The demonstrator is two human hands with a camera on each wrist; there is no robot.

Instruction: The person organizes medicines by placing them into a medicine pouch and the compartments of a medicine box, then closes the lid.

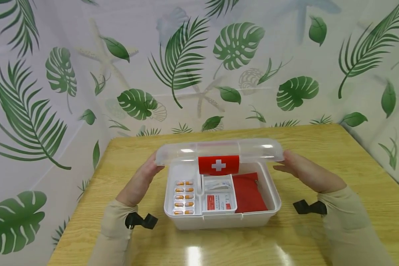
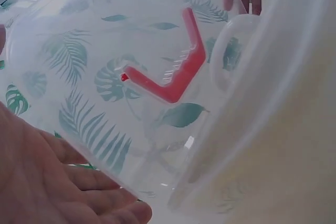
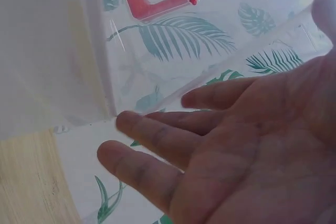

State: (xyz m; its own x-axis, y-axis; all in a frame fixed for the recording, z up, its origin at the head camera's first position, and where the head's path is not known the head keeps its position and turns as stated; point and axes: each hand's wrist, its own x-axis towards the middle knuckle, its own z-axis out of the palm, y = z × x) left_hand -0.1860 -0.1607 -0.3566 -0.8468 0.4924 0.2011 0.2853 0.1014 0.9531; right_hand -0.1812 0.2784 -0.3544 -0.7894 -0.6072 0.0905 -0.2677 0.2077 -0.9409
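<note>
A white first-aid box (image 1: 219, 222) stands on the table, its clear lid (image 1: 176, 152) raised and tilted above it. A red flap with a white cross (image 1: 218, 164) hangs at the lid's front. Against the lid's left end is my left hand (image 1: 139, 184), fingers extended along its edge in the left wrist view. My right hand (image 1: 306, 173) is at the opposite end, fingers fairly straight beside the lid. Inside lie a blister pack of orange-and-white capsules (image 1: 184, 197), a small red-and-white packet (image 1: 218, 202) and a red pouch (image 1: 249, 193).
The wooden table (image 1: 239, 247) extends around the box. A leaf-patterned cloth (image 1: 193, 74) covers the walls behind and beside it. Black wrist mounts (image 1: 141, 220) sit on both sleeves. A red angled handle (image 2: 176, 82) shows through the lid.
</note>
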